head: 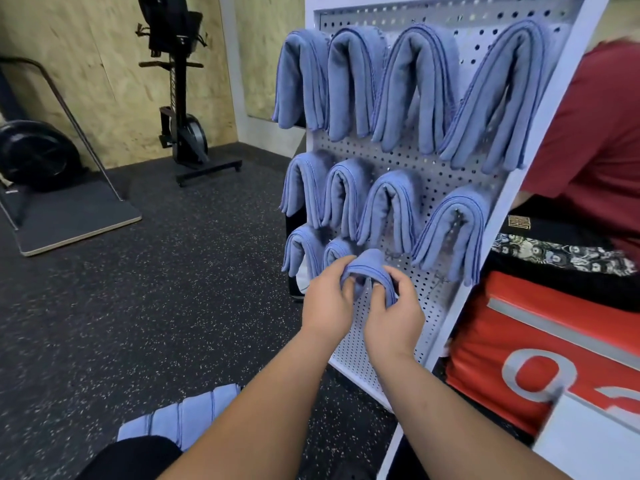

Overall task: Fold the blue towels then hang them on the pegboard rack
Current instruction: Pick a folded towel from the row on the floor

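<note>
My two hands meet at the lower middle of the frame, both on one folded blue terry towel (369, 263) that arches over like a saddle against the white perforated metal pegboard rack (398, 157). My left hand (327, 296) grips the towel's left fall, fingers curled round its edge. My right hand (394, 320) pinches the right fall, thumb outside and fingertips tucked inside the arch. The towel sits in the rack's bottom row, third place from the left. Whether it already rests on a peg I cannot tell, since my fingers and the cloth cover that spot.

The rack fills the upper right-centre of the frame and stands tilted in it. It carries more blue towels draped the same way: a top row of four towels (415, 88), a middle row of four towels (391, 209), and two small bottom-row towels (301, 251) just left of my left hand.

At the bottom left, beside my black-clad knee (131, 455), a pile of folded blue towels (183, 415) lies on the dark speckled rubber floor (173, 271). At the right edge a person in a red shirt (595, 133) shows beyond the rack, above a red padded bag with grey lettering (478, 341). In the upper left a black exercise machine (180, 98) stands before a plywood wall (86, 64).
</note>
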A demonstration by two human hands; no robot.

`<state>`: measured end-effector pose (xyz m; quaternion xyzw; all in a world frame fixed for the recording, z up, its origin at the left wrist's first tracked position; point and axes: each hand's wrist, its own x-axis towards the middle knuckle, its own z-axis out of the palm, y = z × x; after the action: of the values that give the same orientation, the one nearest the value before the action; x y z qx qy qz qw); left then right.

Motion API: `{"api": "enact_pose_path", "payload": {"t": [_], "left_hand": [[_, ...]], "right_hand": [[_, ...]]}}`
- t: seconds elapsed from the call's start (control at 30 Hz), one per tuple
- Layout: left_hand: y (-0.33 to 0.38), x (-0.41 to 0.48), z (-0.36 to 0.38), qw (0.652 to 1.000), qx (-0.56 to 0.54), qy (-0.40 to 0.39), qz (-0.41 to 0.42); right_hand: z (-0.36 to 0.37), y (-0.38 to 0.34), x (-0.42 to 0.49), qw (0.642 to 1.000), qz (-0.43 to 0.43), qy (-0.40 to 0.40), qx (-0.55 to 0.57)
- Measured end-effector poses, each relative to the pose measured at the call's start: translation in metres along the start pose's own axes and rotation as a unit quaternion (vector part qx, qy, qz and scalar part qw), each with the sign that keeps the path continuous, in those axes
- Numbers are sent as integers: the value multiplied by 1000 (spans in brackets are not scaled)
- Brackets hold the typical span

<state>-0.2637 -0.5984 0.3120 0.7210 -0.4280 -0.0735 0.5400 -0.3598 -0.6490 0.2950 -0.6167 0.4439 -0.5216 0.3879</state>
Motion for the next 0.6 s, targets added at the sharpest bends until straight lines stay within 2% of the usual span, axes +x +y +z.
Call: {"api": "enact_pose_path", "payload": {"t": [0.17,0.37,0.6], "left_hand": [[-6,25,16,999,15,-11,-37],[-16,45,36,996,5,-48,-72],[-24,61,61,993,12,-90,-81]], "right_hand": [[16,2,19,996,61,58,-2],[29,18,39,991,96,86,-16],[29,35,52,993,77,77,-55]]}}
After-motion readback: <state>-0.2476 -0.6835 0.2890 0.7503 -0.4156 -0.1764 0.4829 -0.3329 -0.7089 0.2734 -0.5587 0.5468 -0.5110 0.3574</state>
